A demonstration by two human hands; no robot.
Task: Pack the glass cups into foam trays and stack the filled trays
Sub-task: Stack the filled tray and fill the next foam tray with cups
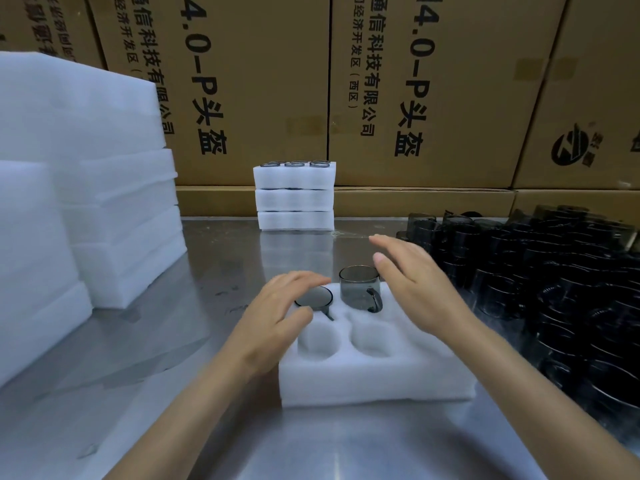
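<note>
A white foam tray (374,379) with round pockets lies on the steel table in front of me. One smoky glass cup (313,297) sits deep in its far-left pocket, and my left hand (277,313) rests on that cup's rim with fingers curved over it. A second cup (358,287) stands half-raised in the far-middle pocket, handle toward me. My right hand (415,282) hovers just right of it, fingers straight, holding nothing. The two near pockets (346,341) are bare. The tray's right pockets are hidden under my right hand.
Three filled trays (295,197) are stacked at the table's back. A dense crowd of dark glass cups (540,289) covers the right side. Tall piles of foam trays (86,202) stand at left. Cardboard boxes (381,88) wall the back.
</note>
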